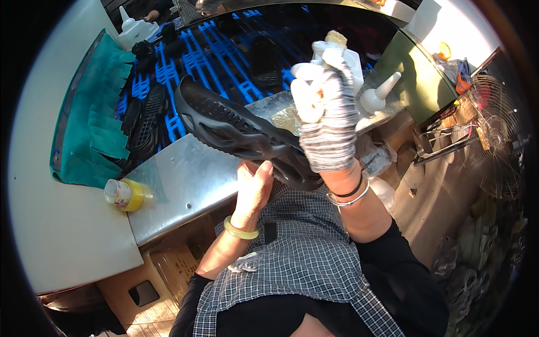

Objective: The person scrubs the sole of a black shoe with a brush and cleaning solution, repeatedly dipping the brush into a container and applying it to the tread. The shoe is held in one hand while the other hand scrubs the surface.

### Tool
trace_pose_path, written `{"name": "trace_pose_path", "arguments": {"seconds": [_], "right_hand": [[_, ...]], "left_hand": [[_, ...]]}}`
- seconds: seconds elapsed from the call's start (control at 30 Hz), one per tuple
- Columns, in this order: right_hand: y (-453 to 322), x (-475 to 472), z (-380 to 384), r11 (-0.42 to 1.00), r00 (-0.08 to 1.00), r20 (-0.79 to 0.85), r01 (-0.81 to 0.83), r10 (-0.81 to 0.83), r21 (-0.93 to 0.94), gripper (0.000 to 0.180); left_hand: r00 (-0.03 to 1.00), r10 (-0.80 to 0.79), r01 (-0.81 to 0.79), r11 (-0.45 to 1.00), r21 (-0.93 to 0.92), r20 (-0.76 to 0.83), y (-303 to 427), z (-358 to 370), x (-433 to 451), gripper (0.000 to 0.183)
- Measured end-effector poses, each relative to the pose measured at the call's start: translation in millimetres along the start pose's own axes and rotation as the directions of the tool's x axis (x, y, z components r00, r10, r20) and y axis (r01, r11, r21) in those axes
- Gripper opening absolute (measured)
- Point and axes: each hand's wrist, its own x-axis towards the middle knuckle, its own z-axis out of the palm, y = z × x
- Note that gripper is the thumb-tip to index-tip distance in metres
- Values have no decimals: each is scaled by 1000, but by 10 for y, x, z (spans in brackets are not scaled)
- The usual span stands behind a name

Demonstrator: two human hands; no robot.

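My bare left hand grips a large black moulded shoe sole from below, thumb against its side wall. The sole is tilted, with its perforated inner face turned up and its far end over the edge of the conveyor. Raised beside it on the right is my right hand, in a striped knit glove with whitish, stained fingers. At its fingertips is a small tan sponge-like piece. Behind the glove stands a white plastic container, partly hidden. A white nozzle-tipped bottle is just right of the glove.
A conveyor of blue slats carries black soles. Teal curtain flaps hang at left. A yellow jar lies on the metal ledge. To the right are a green box and a wire-caged fan.
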Motion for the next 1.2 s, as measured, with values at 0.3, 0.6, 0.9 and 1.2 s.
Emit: {"name": "trace_pose_path", "arguments": {"seconds": [0.3,0.6,0.9,1.2], "right_hand": [[-118,93,-22,931,977,-90,-153,192,330,37],[-743,-91,-998,896,999,-13,-27,37,443,40],[-862,-229,-1468,970,899,-437,-132,31,-205,28],[-363,-258,-1723,227,929,-310,-352,203,-908,23]], "left_hand": [[997,-15,13,999,-40,-71,-96,-136,-27,59],[902,-415,426,811,-402,119,635,-762,290,70],[977,-212,170,860,-482,-34,70,-832,-184,104],[961,-151,275,642,-716,233,137,-830,-768,100]]}}
